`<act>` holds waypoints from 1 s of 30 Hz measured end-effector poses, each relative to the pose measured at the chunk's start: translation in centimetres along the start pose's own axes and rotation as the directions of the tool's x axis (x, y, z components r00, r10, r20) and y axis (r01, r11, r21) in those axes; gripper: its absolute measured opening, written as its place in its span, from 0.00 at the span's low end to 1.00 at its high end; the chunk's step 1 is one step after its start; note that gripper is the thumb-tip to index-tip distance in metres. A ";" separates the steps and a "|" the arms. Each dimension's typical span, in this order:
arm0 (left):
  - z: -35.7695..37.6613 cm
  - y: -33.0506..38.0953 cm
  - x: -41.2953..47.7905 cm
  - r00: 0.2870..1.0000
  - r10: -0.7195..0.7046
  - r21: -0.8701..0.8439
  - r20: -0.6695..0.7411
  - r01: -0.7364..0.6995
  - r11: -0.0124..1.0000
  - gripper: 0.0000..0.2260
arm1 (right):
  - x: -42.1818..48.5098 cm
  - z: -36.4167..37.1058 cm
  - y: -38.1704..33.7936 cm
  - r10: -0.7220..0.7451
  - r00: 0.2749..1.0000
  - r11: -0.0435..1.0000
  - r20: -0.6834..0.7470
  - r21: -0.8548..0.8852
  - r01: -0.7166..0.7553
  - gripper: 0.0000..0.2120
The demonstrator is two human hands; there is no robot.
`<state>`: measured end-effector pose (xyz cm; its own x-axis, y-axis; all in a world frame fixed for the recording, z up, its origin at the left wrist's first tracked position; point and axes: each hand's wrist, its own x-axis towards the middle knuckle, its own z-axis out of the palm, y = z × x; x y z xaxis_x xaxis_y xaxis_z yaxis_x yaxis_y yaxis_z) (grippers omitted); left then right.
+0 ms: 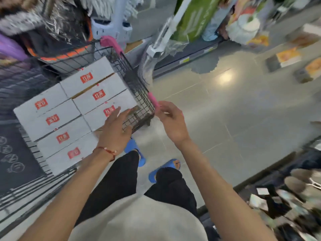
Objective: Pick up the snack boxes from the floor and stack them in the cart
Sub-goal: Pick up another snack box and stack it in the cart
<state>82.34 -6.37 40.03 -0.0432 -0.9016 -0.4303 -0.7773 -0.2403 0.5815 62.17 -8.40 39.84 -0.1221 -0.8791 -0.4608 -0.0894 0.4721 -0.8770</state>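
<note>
A black wire cart (137,89) with pink corner pads stands at the left. Several white snack boxes (93,84) with red labels lie flat in it, packed in two rows. My left hand (116,129) hovers over the cart's near corner with fingers stretched out, above the nearest box (97,117), and holds nothing. My right hand (171,119) is just right of the cart, beside the pink pad (153,100), its fingers loosely bent and empty. More snack boxes (284,58) with orange and black faces lie on the floor at the far right.
Grey tiled floor (225,110) stretches between the cart and the boxes on the floor. Shelves with packaged goods (194,20) line the back. A low rack of goods (295,197) stands at the right front. My legs and blue slippers (163,169) are below the hands.
</note>
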 end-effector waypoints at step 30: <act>20.7 45.0 4.0 0.715 0.564 -0.331 0.414 -0.459 0.824 0.16 | -8.7 -41.3 -0.7 0.222 0.695 0.878 -0.684 0.451 0.164 0.13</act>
<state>34.21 -13.33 50.24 -0.7288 -0.6313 -0.2651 -0.4133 0.0969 0.9054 22.50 1.59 50.08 -0.7809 -0.4610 -0.4216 0.3472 0.2408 -0.9064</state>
